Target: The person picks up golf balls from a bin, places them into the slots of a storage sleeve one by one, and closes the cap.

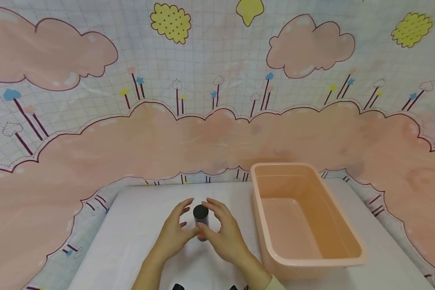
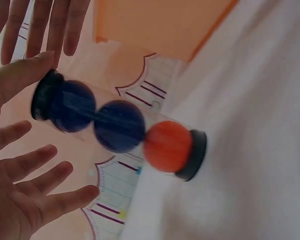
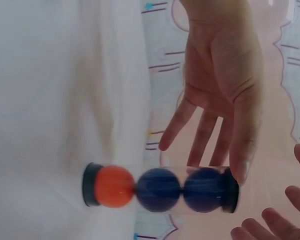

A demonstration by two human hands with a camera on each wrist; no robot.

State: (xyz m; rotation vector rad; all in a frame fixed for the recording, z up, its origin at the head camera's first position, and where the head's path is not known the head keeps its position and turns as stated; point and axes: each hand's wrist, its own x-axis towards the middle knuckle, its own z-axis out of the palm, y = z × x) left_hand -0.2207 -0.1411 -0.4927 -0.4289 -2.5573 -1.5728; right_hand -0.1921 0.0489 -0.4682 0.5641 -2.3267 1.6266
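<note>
A clear tube with black end caps (image 1: 201, 211) stands upright on the white table between my two hands. Inside it, two dark blue balls (image 2: 120, 126) sit above one orange ball (image 2: 167, 146). My left hand (image 1: 173, 235) is at the tube's left side, fingers spread and loosely curved; in the left wrist view its thumb overlaps the upper cap (image 2: 46, 95). The right hand (image 1: 227, 235) mirrors it on the other side, and its thumb crosses in front of the tube in the head view. Neither hand grips the tube; its lower end is partly hidden behind the thumbs.
A deep peach plastic bin (image 1: 272, 233) stands on the table to the right of my hands. Patterned cloth (image 1: 203, 141) hangs behind the white tabletop (image 1: 119, 237) and along its sides. Small dark objects (image 1: 178, 286) show at the bottom edge of the head view.
</note>
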